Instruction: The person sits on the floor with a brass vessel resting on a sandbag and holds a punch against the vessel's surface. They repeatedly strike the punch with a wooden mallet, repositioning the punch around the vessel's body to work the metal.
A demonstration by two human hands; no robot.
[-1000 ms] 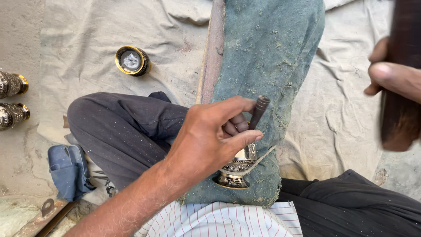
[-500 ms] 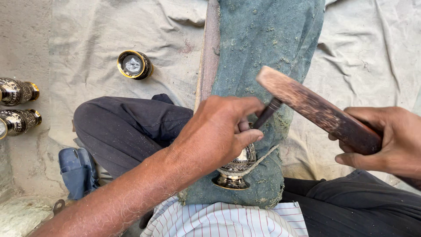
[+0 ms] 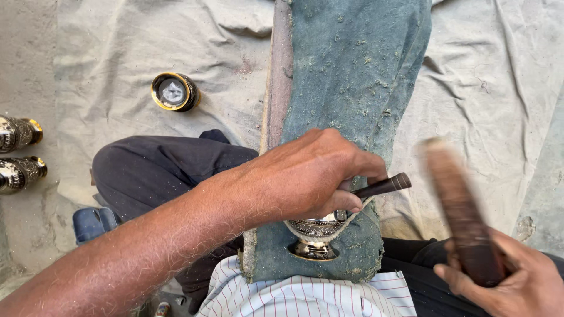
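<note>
Pinching a dark metal chisel [image 3: 382, 186] against an engraved silver bowl [image 3: 317, 229], the left hand [image 3: 305, 176] has a closed grip; the right hand [image 3: 505, 279] clasps a blurred wooden mallet [image 3: 458, 205].

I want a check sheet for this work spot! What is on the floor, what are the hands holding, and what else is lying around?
Surface: wrinkled grey cloth over sandy ground.
Job's things: engraved metal cup set in a cloth-covered board; dark metal punch; wooden mallet, blurred.
Clutter: round gold-rimmed tin; two engraved metal pieces at the left edge.
Grippers: left hand grips the punch; right hand grips the mallet.
Cables: nothing seen.
Surroundings: dark trousers, striped shirt.
</note>
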